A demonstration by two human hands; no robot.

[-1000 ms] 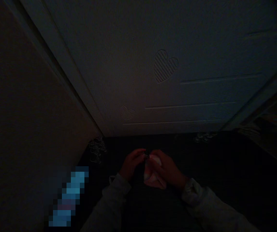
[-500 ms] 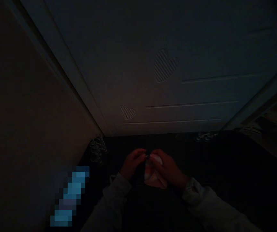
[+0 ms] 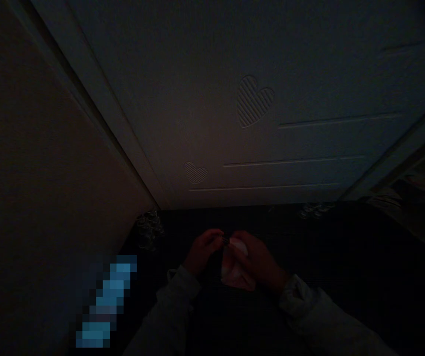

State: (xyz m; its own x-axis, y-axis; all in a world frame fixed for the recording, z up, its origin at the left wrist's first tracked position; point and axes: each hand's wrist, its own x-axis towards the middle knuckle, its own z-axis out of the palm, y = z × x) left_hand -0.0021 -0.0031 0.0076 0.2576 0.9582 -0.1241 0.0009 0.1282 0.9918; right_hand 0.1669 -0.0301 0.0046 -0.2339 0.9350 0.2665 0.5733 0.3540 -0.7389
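Note:
The scene is very dark. My left hand (image 3: 202, 253) and my right hand (image 3: 257, 262) meet over a dark surface (image 3: 331, 257), both in pale sleeves. The left hand's fingers pinch a small shiny metal piece (image 3: 225, 240) between the two hands. My right hand is closed on a pink and white cloth (image 3: 234, 274) that hangs below its fingers. The metal piece sits at the cloth's top edge; how it joins the cloth is too dark to make out.
A white panel (image 3: 271, 148) with two carved hearts rises just behind the hands. A plain wall (image 3: 41, 198) closes the left side. Small piles of shiny metal rings lie at the panel's foot, left (image 3: 148, 225) and right (image 3: 314, 209). A blurred blue patch (image 3: 104, 301) sits lower left.
Almost nothing differs: both hands stay together on the cloth and metal piece, with only slight finger shifts.

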